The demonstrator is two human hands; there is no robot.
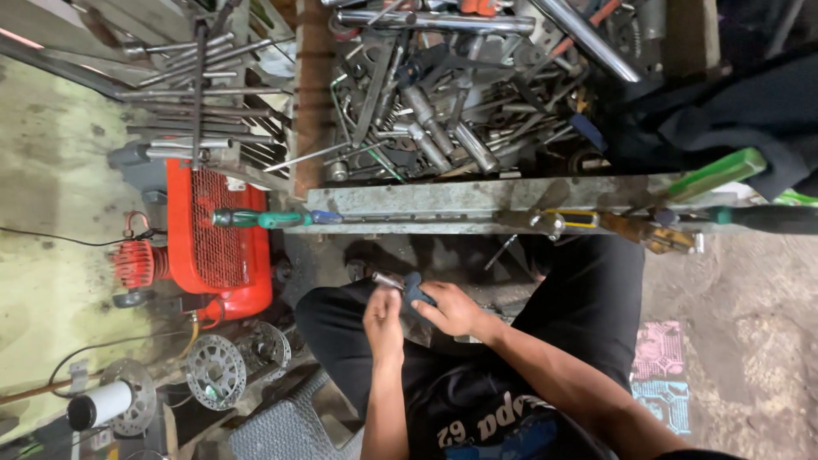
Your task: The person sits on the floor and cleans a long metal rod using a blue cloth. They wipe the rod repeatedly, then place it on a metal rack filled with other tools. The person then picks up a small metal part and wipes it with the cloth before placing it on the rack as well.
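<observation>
Screwdriver (pixel 400 285) (dark handle) | gripped by right hand (pixel 452 311) fingers | left hand (pixel 383 324) clasps shaft

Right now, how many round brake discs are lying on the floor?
2. One brake disc lies below the red compressor; the other disc sits left of it, behind a white roll. More may be hidden.

One printed item noted: a flat rectangular printed sheet (pixel 660 375) lying on the floor at lower right, just beside the seated person's leg. Its upper half is pink with a dark pattern, its lower half light blue; part of it is hidden behind the leg. No packages, signs or screens visible elsewhere. Finer detail too small to tell.
</observation>
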